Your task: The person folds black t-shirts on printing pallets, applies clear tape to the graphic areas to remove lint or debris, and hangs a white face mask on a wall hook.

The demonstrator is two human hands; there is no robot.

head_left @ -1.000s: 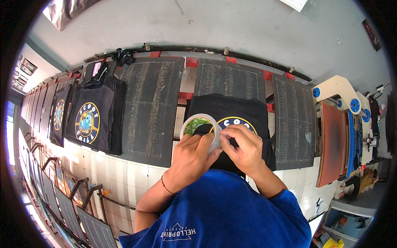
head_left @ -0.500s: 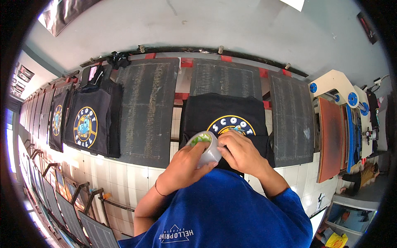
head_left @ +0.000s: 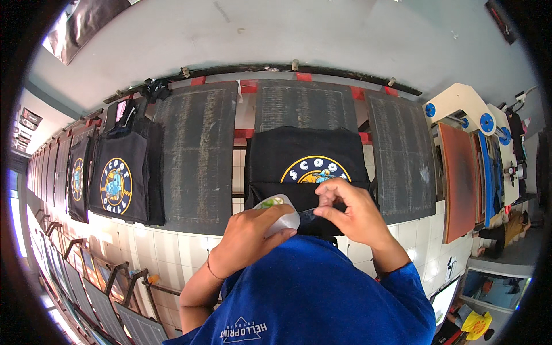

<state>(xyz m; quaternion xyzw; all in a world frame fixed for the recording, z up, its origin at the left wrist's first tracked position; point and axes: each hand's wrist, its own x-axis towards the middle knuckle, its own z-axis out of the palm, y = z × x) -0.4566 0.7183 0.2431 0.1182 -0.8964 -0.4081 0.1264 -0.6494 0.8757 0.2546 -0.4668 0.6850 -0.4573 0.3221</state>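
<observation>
At seven o'clock from the round picture (head_left: pixel 315 169) on the black cloth (head_left: pixel 264 152), the left hand (head_left: pixel 251 231) had its grip clamped on the tape roll (head_left: pixel 289 221). The right hand (head_left: pixel 356 214) had moved off toward three o'clock, its grip pinching a clear strip (head_left: pixel 309 216), so some tape was out.

tape roll (head_left: pixel 285 223): glossy, seemingly plastic | black shirt (head_left: pixel 265 159): matt cloth | board (head_left: pixel 194 158): rough

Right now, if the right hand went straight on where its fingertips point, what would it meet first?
Most likely the tape roll in the left hand, just leftward of the right hand; depth is unclear from this view.
</observation>
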